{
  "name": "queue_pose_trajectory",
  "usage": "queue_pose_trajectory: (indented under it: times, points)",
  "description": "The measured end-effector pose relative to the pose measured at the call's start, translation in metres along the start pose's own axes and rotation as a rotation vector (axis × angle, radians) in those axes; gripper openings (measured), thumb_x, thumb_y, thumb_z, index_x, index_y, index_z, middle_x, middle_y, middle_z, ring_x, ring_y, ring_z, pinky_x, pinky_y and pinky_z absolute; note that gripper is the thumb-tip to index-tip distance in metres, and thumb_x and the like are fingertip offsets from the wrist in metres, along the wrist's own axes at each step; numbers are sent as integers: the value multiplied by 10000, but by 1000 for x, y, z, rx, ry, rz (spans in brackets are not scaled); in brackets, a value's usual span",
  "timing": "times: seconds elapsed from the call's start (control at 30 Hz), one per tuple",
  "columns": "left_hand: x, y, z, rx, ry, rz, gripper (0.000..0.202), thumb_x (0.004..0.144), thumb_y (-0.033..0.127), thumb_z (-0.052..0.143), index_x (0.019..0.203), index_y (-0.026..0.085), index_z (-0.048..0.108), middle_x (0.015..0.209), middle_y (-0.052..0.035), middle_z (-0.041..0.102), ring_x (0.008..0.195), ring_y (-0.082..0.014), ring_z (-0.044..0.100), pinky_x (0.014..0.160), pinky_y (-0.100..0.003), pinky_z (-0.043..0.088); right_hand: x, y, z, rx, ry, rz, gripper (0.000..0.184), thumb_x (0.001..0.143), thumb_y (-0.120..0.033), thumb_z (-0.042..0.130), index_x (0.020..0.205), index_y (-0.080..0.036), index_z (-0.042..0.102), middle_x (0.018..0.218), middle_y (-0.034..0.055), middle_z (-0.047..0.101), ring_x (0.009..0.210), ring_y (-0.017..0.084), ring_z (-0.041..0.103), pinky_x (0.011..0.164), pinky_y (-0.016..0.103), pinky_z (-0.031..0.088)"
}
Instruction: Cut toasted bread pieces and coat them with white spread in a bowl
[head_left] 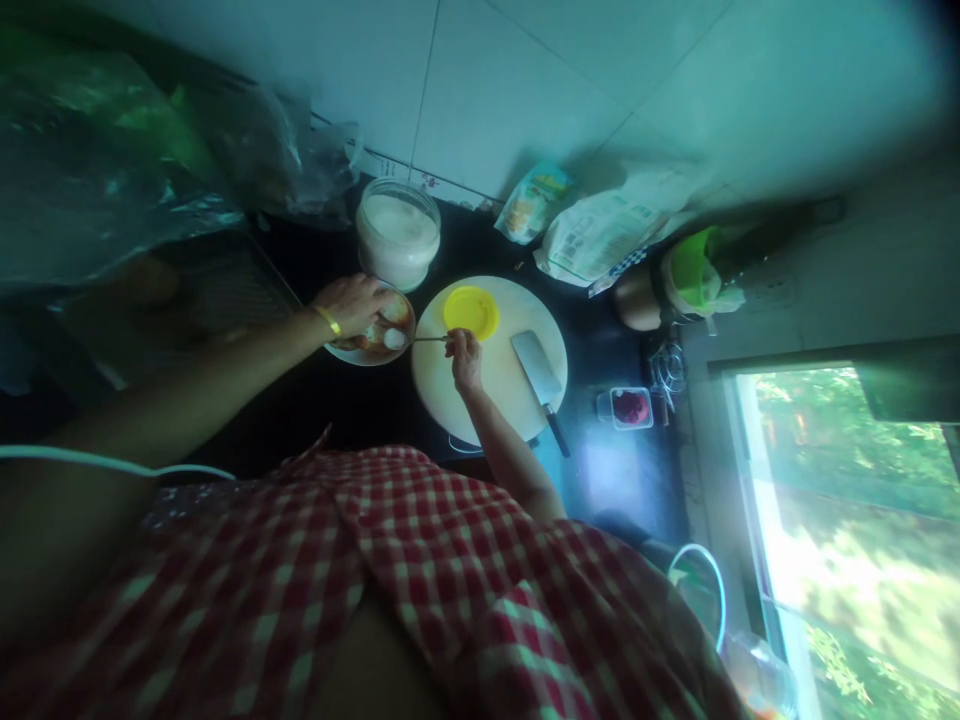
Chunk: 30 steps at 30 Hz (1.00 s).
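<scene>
My right hand [465,358] is closed round the handle of a spoon [431,339], whose bowl carries a white heap, probably powder. The spoon's bowl is over a plate [365,358] of reddish-brown food. My left hand [354,302], a yellow band at its wrist, is closed at the plate's upper left rim; its fingertips are partly hidden. Just behind the plate stands an uncapped clear jar [399,240] of white contents. A yellow lid [471,312] lies on the round cutting board [491,400] beneath my right hand.
A cleaver [537,366] rests on the board's right side, its handle past the edge. Farther right is a small clear container [631,408] with something dark red. Packets [600,235] lean against the tiled wall. Plastic bags [112,180] fill the left; a window [855,500] is at right.
</scene>
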<state>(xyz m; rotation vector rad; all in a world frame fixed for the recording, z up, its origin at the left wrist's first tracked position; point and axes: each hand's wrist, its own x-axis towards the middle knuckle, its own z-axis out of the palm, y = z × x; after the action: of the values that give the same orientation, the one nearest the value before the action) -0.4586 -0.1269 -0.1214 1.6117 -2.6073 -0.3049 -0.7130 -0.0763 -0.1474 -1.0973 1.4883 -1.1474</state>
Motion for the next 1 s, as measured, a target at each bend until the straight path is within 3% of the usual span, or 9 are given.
queue_pose_trajectory:
  times: [0.13,0.27,0.4,0.53,0.63,0.83,1.0]
  points:
    - [37,3,-4,91,-143,85,562,968,73,639,1519,143,723,1378,-203,618,1253,-319,530,1087,-424,447,-8,8,0,65,36,-4,352,1107,-451,578,840,-223,606,634,-49,575,605,114,563,629,233,505]
    - [46,2,0,228,-210,151,564,1002,74,529,1526,140,729,1353,-216,612,1234,-330,518,1077,-446,444,-12,10,1,115,59,9,373,1095,-500,611,847,-222,606,644,-52,580,598,105,550,628,227,507]
    - [42,1,-7,344,-264,201,544,1030,91,461,1512,104,714,1365,-227,598,1247,-322,515,1085,-434,443,-14,9,0,121,88,14,365,1108,-487,591,859,-220,609,654,-42,601,607,108,562,634,228,514]
    - [33,-3,-17,397,-311,198,512,909,145,691,1414,63,711,1358,-205,617,1269,-307,520,1092,-398,441,-12,8,1,89,115,-20,404,1119,-539,566,879,-219,627,684,-28,630,640,117,595,649,235,526]
    - [23,-7,-23,352,-300,161,556,871,189,758,1409,68,690,1414,-212,620,1288,-321,528,1092,-408,437,-7,9,4,48,131,-70,413,1137,-540,531,907,-217,646,735,-8,662,686,133,633,697,260,554]
    - [7,-9,-26,266,-255,113,579,919,345,779,1411,66,659,1447,-230,636,1318,-359,545,1151,-459,399,9,1,23,-25,76,-133,315,1169,-453,514,1006,-230,664,915,38,728,862,175,731,895,339,622]
    - [2,0,-33,258,-287,89,570,922,300,779,1416,47,646,1520,-249,607,1350,-383,541,1161,-483,392,15,-9,27,-69,20,-131,210,1162,-318,538,1010,-231,655,1003,53,755,901,169,740,964,344,617]
